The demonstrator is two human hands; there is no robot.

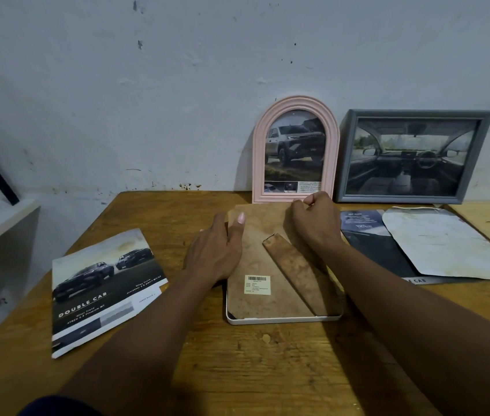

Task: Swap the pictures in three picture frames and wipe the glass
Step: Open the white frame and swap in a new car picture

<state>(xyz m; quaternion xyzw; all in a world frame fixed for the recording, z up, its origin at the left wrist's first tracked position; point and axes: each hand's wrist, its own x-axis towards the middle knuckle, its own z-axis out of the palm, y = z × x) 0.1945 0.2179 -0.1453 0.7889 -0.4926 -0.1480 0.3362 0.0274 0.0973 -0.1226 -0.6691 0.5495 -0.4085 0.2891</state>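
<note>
White frame lies face down mid-table, backing up, with stand and barcode sticker showing.

Left hand grasps the backing's left edge: thumb on top, fingers down the side. Right hand is clenched over the top right edge, apparently gripping it; fingertips hidden.

Pink frame and grey frame lean on the wall, both with car pictures in.

Loose prints: brochure to the left, leaflet to the right with an arch-cut sheet lying over it.

Step, as a judgement: working the backing on the third frame. Can't tell whether it's coming out or being seated. The far end looks raised, the near end sits inside the rim.

Next move calls for:
- an even lift or press from both hands so the board doesn't jam in the rim
- keeping the glass underneath from sliding
- no cloth in view, so the wipe needs one fetched
</note>
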